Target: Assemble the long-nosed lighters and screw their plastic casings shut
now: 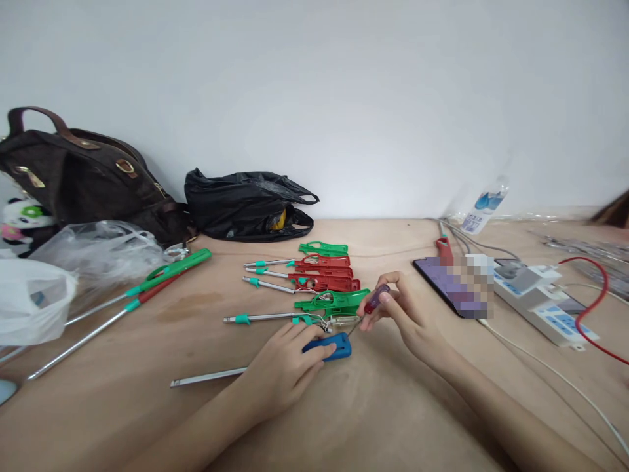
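Note:
My left hand (pixel 287 364) is closed on a blue lighter (pixel 340 347), pressing it to the table; its metal tube (pixel 209 376) sticks out to the left. In my right hand (pixel 400 308) is a screwdriver with a purple-red handle (pixel 377 299). Its thin shaft points down and left, with the tip at the right end of the blue casing. Just behind lies an opened green lighter casing (pixel 333 303), with a metal tube, a teal piece and white wires in front of it. Opened red casings (pixel 327 282) lie further back, beside more metal tubes.
At the left are green and red lighters (pixel 174 267), plastic bags (pixel 37 301) and a dark handbag (pixel 83 177). A black bag (pixel 240 203) stands behind. A phone (pixel 445 288), power strip (pixel 545 308), cables and bottle (pixel 485 204) occupy the right.

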Available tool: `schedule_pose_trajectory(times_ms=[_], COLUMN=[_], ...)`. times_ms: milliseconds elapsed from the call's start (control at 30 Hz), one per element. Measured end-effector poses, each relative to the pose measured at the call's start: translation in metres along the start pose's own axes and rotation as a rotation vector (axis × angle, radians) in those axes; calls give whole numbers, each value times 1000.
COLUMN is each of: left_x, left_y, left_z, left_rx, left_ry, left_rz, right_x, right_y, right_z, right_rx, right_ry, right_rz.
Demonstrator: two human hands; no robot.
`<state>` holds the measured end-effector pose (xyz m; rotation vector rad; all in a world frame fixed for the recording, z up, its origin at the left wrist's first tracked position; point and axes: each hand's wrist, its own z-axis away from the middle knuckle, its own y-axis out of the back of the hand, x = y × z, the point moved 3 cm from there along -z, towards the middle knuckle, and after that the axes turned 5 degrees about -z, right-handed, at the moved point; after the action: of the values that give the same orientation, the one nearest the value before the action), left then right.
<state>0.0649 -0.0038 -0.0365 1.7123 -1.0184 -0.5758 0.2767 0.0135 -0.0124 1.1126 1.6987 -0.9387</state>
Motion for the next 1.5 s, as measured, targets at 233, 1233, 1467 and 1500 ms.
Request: schedule_pose_trajectory(times_ms=[233,1233,1467,1500], left_x=[-1,-1,0,0], left_y=[-1,-1,1,1], left_z=[0,0,-1,-1], left_rx=[5,-24,-29,-25], left_ry=[-4,1,1,0], left_rz=[-3,-12,4,4], right_x=[0,-14,-27,-26], right_y=[4,-17,-24,-22], right_z=[0,-2,-17,-18], right_rx=[25,-179,-254,-226], right_ry=[11,178,189,198], right_rz=[12,546,621,637])
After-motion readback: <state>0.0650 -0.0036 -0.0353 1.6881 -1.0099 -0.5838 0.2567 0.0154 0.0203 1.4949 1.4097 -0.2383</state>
